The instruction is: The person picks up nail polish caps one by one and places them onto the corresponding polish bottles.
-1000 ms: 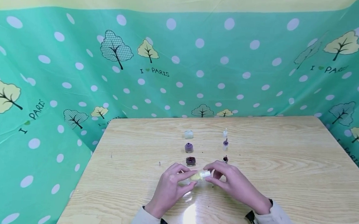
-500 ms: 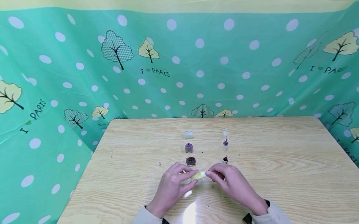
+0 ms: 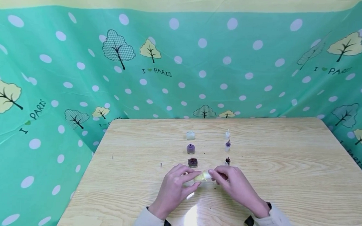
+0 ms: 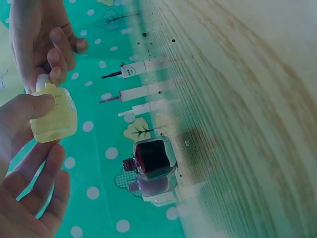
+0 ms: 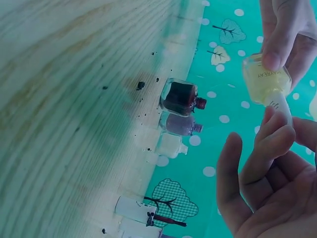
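Note:
My left hand [image 3: 172, 192] holds a small bottle of yellow nail polish [image 4: 54, 121] between thumb and fingers, just above the table. The bottle lies tilted on its side, its neck towards my right hand [image 3: 238, 187]. That hand pinches the white cap [image 5: 279, 108], which sits at the bottle's neck. In the left wrist view the right fingers hide most of the cap. Beyond the hands stand uncapped nail polish bottles: a dark red one [image 3: 192, 162], a purple one [image 3: 190, 148] and a pale one [image 3: 190, 136].
Right of the bottles, three brush caps stand in a column with brushes upward: a dark red one [image 3: 227, 161], a purple one [image 3: 227, 146] and a white one [image 3: 227, 134]. Small dark specks dot the wooden table [image 3: 288, 158]. A green printed cloth [image 3: 183, 59] hangs behind.
My right fingers have shifted on the cap, from loosely spread beside it to a closer pinch. The left hand keeps the yellow bottle in nearly the same place.

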